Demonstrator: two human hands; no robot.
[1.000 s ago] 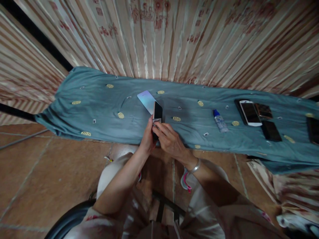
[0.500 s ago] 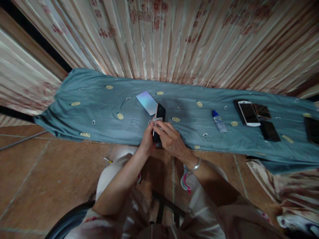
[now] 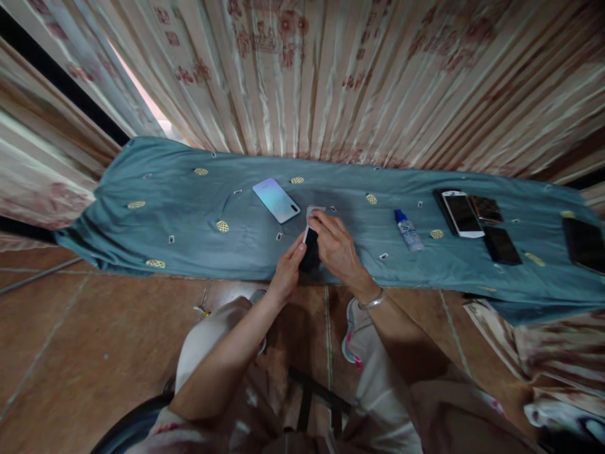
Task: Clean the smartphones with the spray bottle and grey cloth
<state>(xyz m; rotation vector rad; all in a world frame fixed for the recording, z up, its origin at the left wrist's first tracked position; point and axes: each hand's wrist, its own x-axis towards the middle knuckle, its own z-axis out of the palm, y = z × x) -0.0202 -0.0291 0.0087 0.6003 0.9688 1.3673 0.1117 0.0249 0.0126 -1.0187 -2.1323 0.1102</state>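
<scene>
A dark phone (image 3: 311,252) is tilted up in front of me over the near edge of the cloth-covered table. My left hand (image 3: 287,268) is closed on its left side, thumb along the pale edge. My right hand (image 3: 336,249) presses a small whitish wipe (image 3: 315,212) against the phone's upper end, its fingers bent together and hiding part of the screen. Just beyond the left hand lies a shiny light-blue phone (image 3: 276,200), back side up. To the right stands apart a small clear bottle with a blue cap (image 3: 409,231), lying on its side.
Farther right on the teal cloth (image 3: 222,195) are a white phone (image 3: 463,214), a brown patterned flat item (image 3: 486,209), a black flat item (image 3: 502,246) and another dark one (image 3: 583,243). Curtains (image 3: 283,82) hang behind the table; tiled floor (image 3: 51,334) lies below.
Both hands and the dark phone have shifted slightly right, away from the light-blue phone, which now shows fully. The right hand and wipe have moved up to the phone's top end.
</scene>
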